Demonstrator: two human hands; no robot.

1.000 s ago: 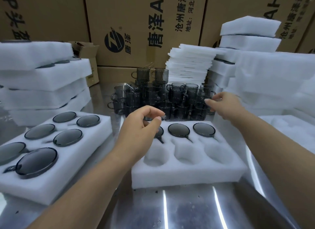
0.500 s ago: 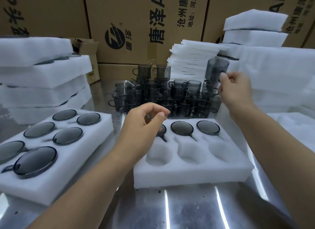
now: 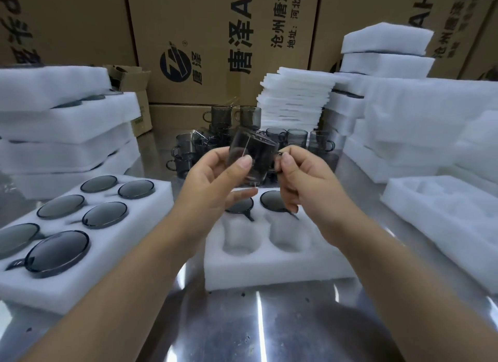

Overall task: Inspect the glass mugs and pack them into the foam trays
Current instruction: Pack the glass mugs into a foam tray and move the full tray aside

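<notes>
Far to the left of the middle foam tray (image 3: 269,270), a stack of filled trays (image 3: 62,124) stands on the steel table (image 3: 242,321). Just left of the middle tray lies a full foam tray (image 3: 151,227) with six smoky mugs sunk in its pockets.

Above the middle tray's far row, the left hand (image 3: 213,183) curls its thumb and fingers round the body of the held mug (image 3: 253,156), which is tilted and clear of the foam. The right hand (image 3: 307,181) pinches the mug's handle between thumb and forefinger.

Under the hands, two packed mugs (image 3: 272,200) show in that far row, and the near pockets are bare foam.

Behind the tray the loose mugs (image 3: 296,138) cluster in front of cardboard boxes (image 3: 215,38). Behind and to its right rises a pile of foam sheets (image 3: 293,100). Well to its right lies an empty tray (image 3: 444,213).
</notes>
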